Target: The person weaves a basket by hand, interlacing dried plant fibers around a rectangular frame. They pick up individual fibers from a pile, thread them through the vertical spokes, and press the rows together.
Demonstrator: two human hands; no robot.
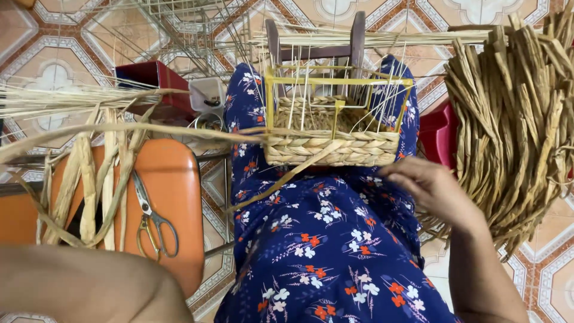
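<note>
Right hand (427, 186) sits low on the right, palm down, back of the hand facing the camera, fingers loosely curled and pointing up and to the left, holding nothing that shows. The right forearm runs from the wrist down to the bottom edge, bare. On the left, only a bare arm (84, 286) shows, lying across the bottom-left corner, bent and close to the camera; the left hand itself is out of the frame.
</note>
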